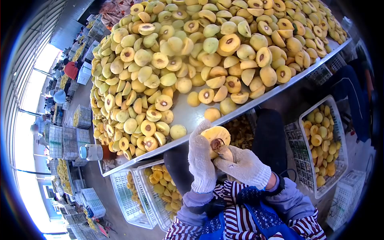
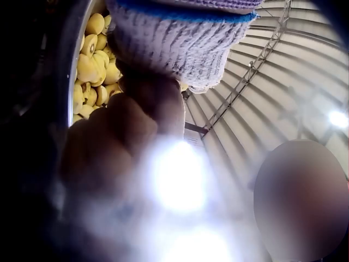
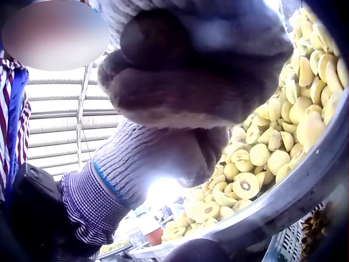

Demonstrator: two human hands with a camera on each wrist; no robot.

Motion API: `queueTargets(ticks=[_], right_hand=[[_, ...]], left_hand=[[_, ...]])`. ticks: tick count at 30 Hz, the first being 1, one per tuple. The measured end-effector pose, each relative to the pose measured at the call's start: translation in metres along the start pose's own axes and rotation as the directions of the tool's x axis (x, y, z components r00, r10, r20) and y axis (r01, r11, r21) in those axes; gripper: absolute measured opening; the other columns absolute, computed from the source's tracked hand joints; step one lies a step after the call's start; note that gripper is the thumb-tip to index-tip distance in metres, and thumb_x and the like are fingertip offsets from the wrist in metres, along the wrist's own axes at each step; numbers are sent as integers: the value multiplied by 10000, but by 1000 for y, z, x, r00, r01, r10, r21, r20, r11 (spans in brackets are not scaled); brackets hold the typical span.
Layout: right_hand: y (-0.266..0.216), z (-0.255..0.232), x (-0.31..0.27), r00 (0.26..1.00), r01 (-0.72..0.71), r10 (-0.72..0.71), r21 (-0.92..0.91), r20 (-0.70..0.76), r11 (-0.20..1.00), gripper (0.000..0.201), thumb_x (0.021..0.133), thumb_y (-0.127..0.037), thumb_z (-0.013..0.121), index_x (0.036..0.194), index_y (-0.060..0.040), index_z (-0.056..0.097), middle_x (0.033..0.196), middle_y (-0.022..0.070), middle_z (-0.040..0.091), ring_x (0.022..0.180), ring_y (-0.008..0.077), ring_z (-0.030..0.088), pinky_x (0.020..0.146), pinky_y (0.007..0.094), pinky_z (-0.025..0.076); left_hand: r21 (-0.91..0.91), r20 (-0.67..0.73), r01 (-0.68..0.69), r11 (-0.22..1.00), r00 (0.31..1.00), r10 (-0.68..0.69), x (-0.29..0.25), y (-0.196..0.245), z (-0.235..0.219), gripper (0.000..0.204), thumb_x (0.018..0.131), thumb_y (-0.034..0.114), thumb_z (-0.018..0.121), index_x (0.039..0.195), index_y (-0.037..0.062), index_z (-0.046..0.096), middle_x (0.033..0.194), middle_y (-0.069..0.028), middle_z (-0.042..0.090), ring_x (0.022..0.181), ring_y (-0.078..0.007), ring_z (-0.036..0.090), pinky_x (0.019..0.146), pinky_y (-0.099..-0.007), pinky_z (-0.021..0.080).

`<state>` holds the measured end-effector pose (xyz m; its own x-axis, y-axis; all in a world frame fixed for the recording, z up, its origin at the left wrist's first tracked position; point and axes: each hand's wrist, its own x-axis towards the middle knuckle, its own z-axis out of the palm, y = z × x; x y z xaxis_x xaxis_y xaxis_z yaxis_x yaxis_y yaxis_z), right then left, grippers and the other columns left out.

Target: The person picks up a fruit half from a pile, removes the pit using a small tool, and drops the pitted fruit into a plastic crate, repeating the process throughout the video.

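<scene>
My gloved left hand (image 1: 201,162) holds a yellow peach half (image 1: 217,135), cut face turned up, between thumb and fingers. In my gloved right hand (image 1: 247,167) is a small pitting tool (image 1: 226,153) with a pale, thick handle; its curved tip lies at the brown centre of the peach half. The two hands meet close together over the lap, near the table edge. In the right wrist view the glove of my right hand (image 3: 180,98) fills the top, above the left glove (image 3: 158,155). The left wrist view is dark and glary, hiding the fingers.
A metal table (image 1: 190,110) bears a large heap of halved peaches (image 1: 160,60). Crates of peach halves stand at right (image 1: 316,192) and lower left (image 1: 138,176). Under the table edge sits a container of dark pits (image 1: 240,130). A jar (image 1: 94,152) stands at the table's left corner.
</scene>
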<state>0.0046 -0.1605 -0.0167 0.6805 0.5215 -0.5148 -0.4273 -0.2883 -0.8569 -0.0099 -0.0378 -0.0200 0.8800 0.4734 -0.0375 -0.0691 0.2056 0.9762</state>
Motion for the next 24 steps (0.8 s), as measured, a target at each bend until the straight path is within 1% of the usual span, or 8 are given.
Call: queueTargets(ticks=[6,12,15,16,19,21,22,24], right_hand=[[-1,-4,-7,983,-59,8,272,184,961,280,955,-341,637,1006,-65,625,616,16,586,505,106,558,481,243,434],[11,-20,-5,853,-325,41,467,520,822,264,959,-317,638,868,-70,610,569,-3,537,406,71,463,375,212,339],[18,-18,-11,853,-329,27,496,521,803,317,966,-326,622,787,-65,596,543,-11,515,391,63,448,351,216,319],[27,-13,-9,861,-310,-11,543,508,780,333,969,-330,616,772,-63,595,535,-11,509,387,63,446,342,220,314],[28,-7,-12,861,-333,-31,608,508,721,342,973,-323,608,754,-62,585,514,-11,489,363,69,429,323,230,308],[23,-9,-17,846,-371,-12,605,532,705,344,977,-319,602,746,-65,573,498,-10,474,343,76,412,315,234,306],[20,-12,-18,838,-386,-3,595,546,705,350,979,-320,596,740,-67,566,490,-10,466,333,80,403,312,234,305],[24,-10,-16,831,-390,-9,595,556,703,359,986,-320,582,733,-67,555,478,-7,457,316,87,390,304,235,303]], left_hand=[[162,-2,-191,968,981,194,-8,12,13,495,1018,371,540,1254,-62,581,1168,-128,641,1027,-192,638,877,-321,542],[441,334,-165,882,943,10,15,22,-9,273,984,177,601,1194,13,660,1124,-133,704,998,-201,680,895,-311,518],[513,516,-308,801,857,-1,21,35,-10,250,988,198,599,1160,39,688,1067,-107,722,954,-200,696,851,-289,531],[491,598,-464,737,795,102,25,36,-9,242,980,181,611,1160,39,686,1063,-101,724,955,-175,694,843,-286,534],[446,499,-41,894,840,-210,24,47,-6,280,952,194,659,1168,18,671,1073,-113,725,966,-159,689,846,-296,539],[209,453,76,975,876,-166,14,43,-7,371,958,272,640,1198,-11,635,1057,-125,709,922,-173,680,815,-300,543],[81,431,124,989,890,-147,9,40,-7,420,962,311,630,1213,-25,617,1049,-132,701,900,-180,676,800,-302,545],[186,401,-29,982,915,-49,4,27,-11,407,927,271,687,1205,-21,628,1046,-128,723,937,-176,690,835,-305,544]])
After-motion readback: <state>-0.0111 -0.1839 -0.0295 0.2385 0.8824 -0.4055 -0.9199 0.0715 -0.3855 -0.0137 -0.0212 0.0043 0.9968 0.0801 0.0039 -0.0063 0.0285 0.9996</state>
